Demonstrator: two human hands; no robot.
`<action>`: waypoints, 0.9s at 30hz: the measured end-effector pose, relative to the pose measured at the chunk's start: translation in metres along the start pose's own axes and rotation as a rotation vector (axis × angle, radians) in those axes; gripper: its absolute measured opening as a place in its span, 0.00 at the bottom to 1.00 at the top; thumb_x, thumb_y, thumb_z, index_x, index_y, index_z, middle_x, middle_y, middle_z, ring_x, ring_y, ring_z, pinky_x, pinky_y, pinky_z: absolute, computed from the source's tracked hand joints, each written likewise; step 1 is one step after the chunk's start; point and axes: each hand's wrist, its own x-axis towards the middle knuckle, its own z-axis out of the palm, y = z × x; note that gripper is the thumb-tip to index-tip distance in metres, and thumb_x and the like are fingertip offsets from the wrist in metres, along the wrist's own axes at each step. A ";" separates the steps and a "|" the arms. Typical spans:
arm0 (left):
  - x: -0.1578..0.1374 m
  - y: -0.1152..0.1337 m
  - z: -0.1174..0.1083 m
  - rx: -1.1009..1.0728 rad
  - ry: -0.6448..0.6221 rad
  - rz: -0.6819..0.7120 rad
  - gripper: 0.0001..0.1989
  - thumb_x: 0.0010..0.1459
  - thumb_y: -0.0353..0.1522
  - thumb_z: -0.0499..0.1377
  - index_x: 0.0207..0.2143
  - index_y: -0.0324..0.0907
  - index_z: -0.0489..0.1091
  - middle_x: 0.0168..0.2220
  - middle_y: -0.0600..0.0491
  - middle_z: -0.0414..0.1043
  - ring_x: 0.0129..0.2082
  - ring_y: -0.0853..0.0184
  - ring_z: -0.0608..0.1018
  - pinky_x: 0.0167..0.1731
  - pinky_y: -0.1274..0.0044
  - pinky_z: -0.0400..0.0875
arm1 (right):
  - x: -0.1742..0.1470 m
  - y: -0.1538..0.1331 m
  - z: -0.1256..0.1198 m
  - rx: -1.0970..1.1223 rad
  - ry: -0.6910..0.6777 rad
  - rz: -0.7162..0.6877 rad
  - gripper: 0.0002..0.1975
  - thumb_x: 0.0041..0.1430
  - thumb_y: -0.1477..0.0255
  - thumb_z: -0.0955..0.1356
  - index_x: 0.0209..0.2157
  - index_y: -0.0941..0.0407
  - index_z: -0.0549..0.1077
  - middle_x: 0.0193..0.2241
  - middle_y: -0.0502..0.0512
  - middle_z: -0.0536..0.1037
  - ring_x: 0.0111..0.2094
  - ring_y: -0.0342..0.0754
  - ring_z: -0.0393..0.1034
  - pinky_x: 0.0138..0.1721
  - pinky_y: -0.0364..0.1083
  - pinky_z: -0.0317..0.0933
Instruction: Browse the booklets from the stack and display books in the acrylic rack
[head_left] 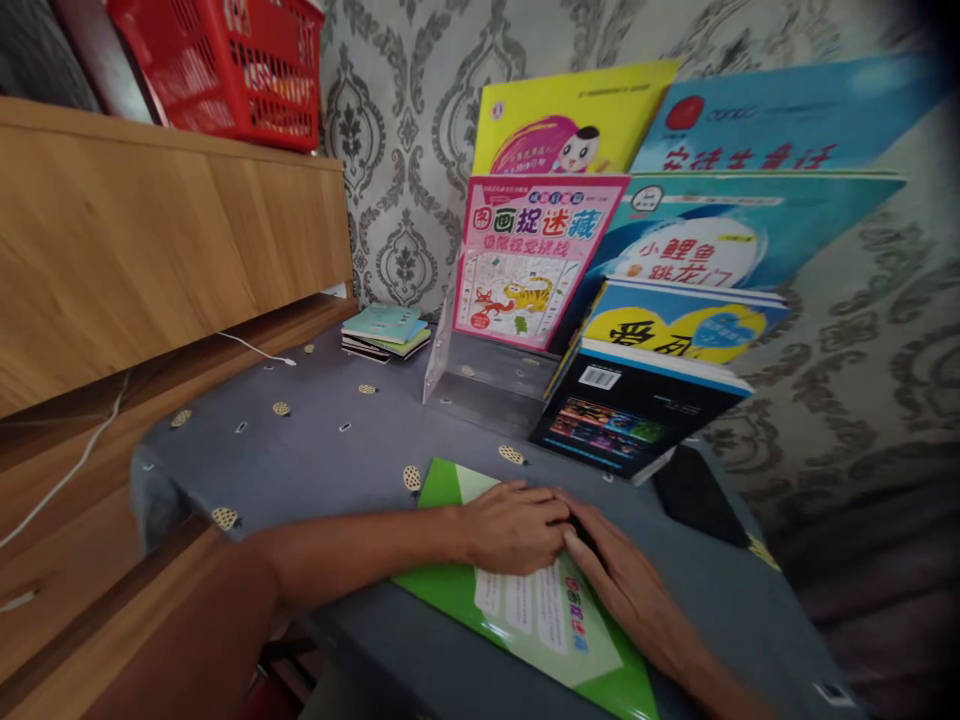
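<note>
A green book (529, 612) with a pale panel and printed text lies face up at a slant on the cloth-covered table. My left hand (516, 525) rests on its middle, fingers curled and pressed together, with no object showing in them. Against those fingers lies my right hand (611, 565), its fingers fairly straight and its thumb touching the left fingers. The right hand holds no visible object. Part of the book is hidden beneath both hands and the forearms.
Behind the book, a clear acrylic stand (487, 385) holds several upright books, including a pink picture book (538, 262). A small stack of booklets (385, 328) is left of it. A dark flat object (701, 497) lies right. A red basket (232, 75) tops the wooden cabinet (172, 240).
</note>
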 end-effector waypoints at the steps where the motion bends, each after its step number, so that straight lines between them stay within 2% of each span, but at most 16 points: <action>1: 0.000 0.000 -0.002 0.001 -0.009 0.000 0.11 0.66 0.33 0.55 0.35 0.38 0.75 0.41 0.48 0.75 0.47 0.62 0.75 0.42 0.69 0.71 | -0.001 0.001 0.001 -0.005 0.000 0.000 0.27 0.69 0.53 0.58 0.61 0.54 0.69 0.60 0.63 0.73 0.61 0.60 0.68 0.62 0.63 0.62; 6: -0.002 0.002 -0.010 0.009 -0.015 -0.002 0.09 0.65 0.33 0.57 0.36 0.38 0.75 0.42 0.49 0.76 0.47 0.62 0.75 0.44 0.68 0.71 | -0.002 -0.001 0.002 -0.013 -0.010 -0.014 0.28 0.70 0.55 0.58 0.62 0.55 0.67 0.61 0.64 0.71 0.62 0.59 0.66 0.63 0.64 0.61; 19: -0.002 0.003 -0.009 0.018 0.011 0.009 0.10 0.66 0.33 0.57 0.37 0.37 0.75 0.42 0.48 0.76 0.47 0.61 0.75 0.43 0.69 0.70 | -0.003 -0.002 0.000 -0.033 0.005 -0.042 0.27 0.70 0.56 0.58 0.63 0.54 0.67 0.61 0.63 0.72 0.61 0.59 0.67 0.62 0.63 0.62; 23: -0.001 0.007 -0.007 0.064 0.025 0.041 0.11 0.67 0.31 0.55 0.34 0.38 0.75 0.41 0.47 0.75 0.47 0.60 0.75 0.40 0.69 0.71 | -0.002 -0.001 -0.001 -0.006 -0.002 -0.027 0.27 0.69 0.55 0.58 0.62 0.53 0.68 0.61 0.61 0.72 0.61 0.58 0.68 0.63 0.62 0.62; 25: -0.001 0.010 -0.007 0.088 0.015 0.045 0.10 0.67 0.29 0.54 0.36 0.37 0.74 0.39 0.47 0.75 0.45 0.60 0.76 0.37 0.69 0.70 | -0.001 -0.002 -0.004 0.028 -0.008 -0.008 0.27 0.70 0.55 0.57 0.61 0.52 0.69 0.60 0.60 0.73 0.61 0.58 0.68 0.63 0.61 0.62; 27: -0.002 0.015 -0.009 0.087 -0.007 0.023 0.11 0.68 0.33 0.54 0.39 0.36 0.74 0.38 0.46 0.75 0.43 0.60 0.76 0.35 0.69 0.70 | 0.000 -0.005 -0.008 0.070 0.001 0.015 0.28 0.70 0.54 0.56 0.60 0.53 0.70 0.59 0.60 0.74 0.60 0.58 0.69 0.62 0.60 0.63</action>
